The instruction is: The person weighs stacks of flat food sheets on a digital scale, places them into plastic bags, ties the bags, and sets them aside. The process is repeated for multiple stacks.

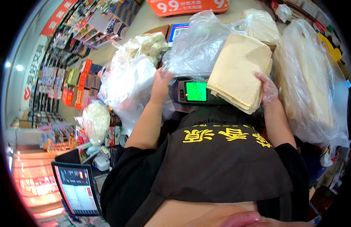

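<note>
A folded stack of pale yellow sheets, perhaps tofu skin, [240, 71] is gripped along its right edge by my right hand [267, 88], which wears a clear plastic glove. The stack tilts over the right part of a digital scale [179, 92] with a lit green display. My left hand [163, 82] is at the left edge of a clear plastic bag [195, 48] lying on the scale; its fingertips seem to pinch the film. Behind the stack is a bagged pale block [260, 27].
At right stands a large clear bag of pale sheets [308, 79]. White plastic bags [130, 76] and a bag of pale pieces [152, 46] crowd the left. A bagged white mass [96, 122] and a monitor [76, 187] are at lower left. Shop shelves lie beyond.
</note>
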Demonstrator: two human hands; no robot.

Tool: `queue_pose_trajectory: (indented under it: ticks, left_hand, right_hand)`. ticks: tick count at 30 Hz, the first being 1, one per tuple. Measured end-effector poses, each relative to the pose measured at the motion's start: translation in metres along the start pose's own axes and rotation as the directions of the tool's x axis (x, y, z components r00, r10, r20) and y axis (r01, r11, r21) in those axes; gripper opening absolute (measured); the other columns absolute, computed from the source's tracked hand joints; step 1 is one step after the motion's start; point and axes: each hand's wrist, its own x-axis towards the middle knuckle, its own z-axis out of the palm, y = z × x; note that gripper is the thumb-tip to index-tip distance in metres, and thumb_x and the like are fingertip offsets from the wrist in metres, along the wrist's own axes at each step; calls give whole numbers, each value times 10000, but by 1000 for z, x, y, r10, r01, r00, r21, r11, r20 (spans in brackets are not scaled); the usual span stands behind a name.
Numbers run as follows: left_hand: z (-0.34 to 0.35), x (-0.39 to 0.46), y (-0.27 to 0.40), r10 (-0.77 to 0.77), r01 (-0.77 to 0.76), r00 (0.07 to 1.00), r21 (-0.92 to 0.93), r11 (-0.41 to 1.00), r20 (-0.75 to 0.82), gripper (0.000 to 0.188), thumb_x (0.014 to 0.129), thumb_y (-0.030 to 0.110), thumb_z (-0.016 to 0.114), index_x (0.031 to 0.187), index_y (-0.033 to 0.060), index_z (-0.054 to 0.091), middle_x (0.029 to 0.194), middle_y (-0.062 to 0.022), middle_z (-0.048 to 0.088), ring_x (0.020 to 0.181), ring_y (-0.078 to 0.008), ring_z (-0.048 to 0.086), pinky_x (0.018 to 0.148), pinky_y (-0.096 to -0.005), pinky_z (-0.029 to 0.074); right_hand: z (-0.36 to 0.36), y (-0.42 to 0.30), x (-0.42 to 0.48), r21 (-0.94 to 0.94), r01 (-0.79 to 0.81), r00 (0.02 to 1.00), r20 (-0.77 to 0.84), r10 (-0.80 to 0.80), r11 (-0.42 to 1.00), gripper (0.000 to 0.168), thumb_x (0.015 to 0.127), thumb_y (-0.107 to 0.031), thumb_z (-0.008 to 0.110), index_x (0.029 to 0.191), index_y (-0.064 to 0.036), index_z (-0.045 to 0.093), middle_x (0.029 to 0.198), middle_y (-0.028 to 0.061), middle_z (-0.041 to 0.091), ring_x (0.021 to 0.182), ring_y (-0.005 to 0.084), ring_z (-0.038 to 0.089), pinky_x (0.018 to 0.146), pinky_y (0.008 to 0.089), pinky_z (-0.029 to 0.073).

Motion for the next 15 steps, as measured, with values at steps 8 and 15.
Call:
queue_pose_trajectory:
  ticks: [8,15]
  left_hand:
    - [-1,10,47,-32,75,948,-125,989,315,312,903,227,638,1115,-2,649,1130,-99,677,925,-212,644,904,-332,476]
    - [26,32,172,175,1,840,-324,946,514,391,996,208,493,1347,53,568,1124,-90,672,692,-98,579,646,-245,472]
  right_hand:
    - [20,-12,-54,117,-5,986,166,-15,993,555,901,-183,613,1387,32,454,1290,196,601,1116,319,635,953,438,547]
    - [35,8,-118,140,63,942,318,-105,988,576,891,-206,611,1394,23,445,1289,198,597,1125,322,628,962,444,541]
